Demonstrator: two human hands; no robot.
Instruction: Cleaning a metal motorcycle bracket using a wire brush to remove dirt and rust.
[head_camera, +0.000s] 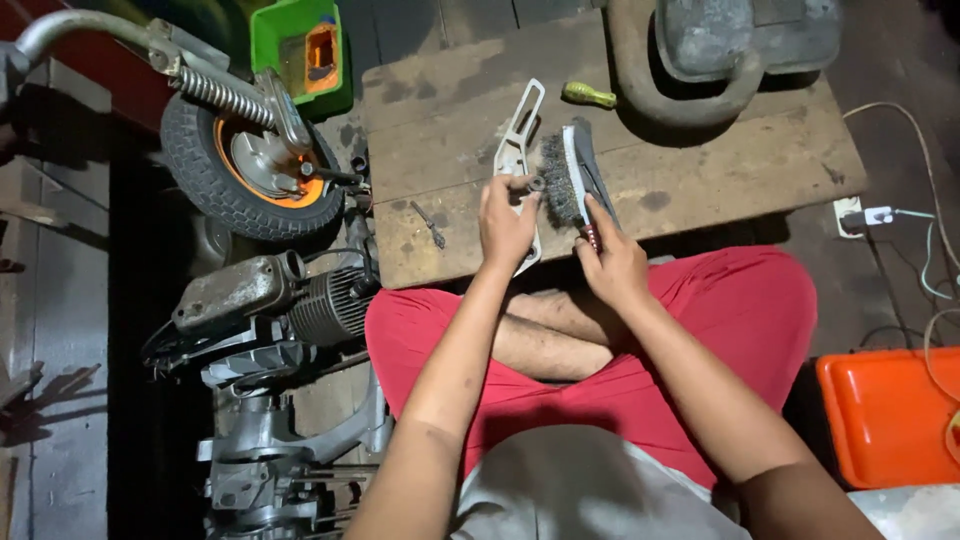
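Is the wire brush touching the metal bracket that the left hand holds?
Touching. In the head view the wire brush, held by the right hand, has its bristles pressed against the edge of the metal bracket just above the left hand.

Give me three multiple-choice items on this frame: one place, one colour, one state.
1. Where does the yellow-green screwdriver handle lie?
A. on the wooden board
B. in the orange tray
C. on the person's lap

2. What colour is the small wheel's rim?
A. blue
B. orange
C. white

3. What does the right hand hold?
A. nothing
B. a hammer
C. a wire brush

Key: 1 A, it rests on the board's far part. 2 B, orange shows inside the black tyre. 3 C, the fingers wrap the brush handle, bristles towards the pale metal bracket in the left hand.
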